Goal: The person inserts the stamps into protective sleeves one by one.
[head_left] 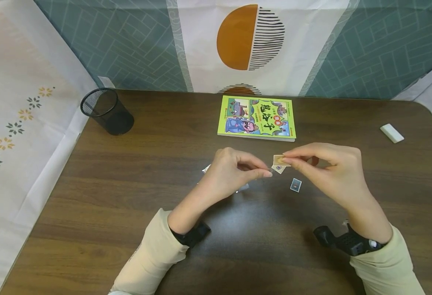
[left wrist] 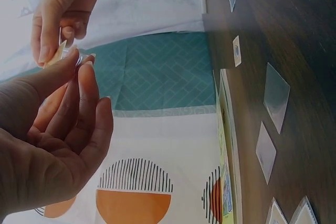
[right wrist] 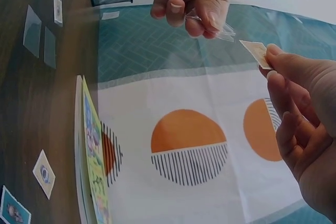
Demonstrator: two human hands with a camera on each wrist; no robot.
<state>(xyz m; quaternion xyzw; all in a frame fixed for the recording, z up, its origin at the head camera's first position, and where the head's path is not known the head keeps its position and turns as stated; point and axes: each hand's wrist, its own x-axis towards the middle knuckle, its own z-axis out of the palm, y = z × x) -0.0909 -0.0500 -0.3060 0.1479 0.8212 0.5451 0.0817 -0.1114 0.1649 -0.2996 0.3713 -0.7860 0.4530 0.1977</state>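
Observation:
My left hand [head_left: 230, 169] pinches a small clear plastic sleeve [right wrist: 227, 33] between thumb and fingers above the table. Just to its right, my right hand [head_left: 330, 172] holds a small cream stamp [right wrist: 255, 51] by its edge, close to the sleeve but apart from it in the right wrist view. Below on the table lie a pale stamp [right wrist: 44, 174] with a round bluish picture and a dark blue stamp [head_left: 295, 185]. Two clear sleeves [left wrist: 276, 98] lie flat, with two sleeved stamps [left wrist: 277, 214] beyond them; the left forearm mostly hides these in the head view.
A bright green illustrated book [head_left: 256, 129] lies at the back middle of the brown wooden table [head_left: 157, 131]. The black mesh pen holder [head_left: 114, 119] stands at the back left, and a white block [head_left: 392, 133] lies far right. Patterned cloth [head_left: 134, 45] hangs behind the table.

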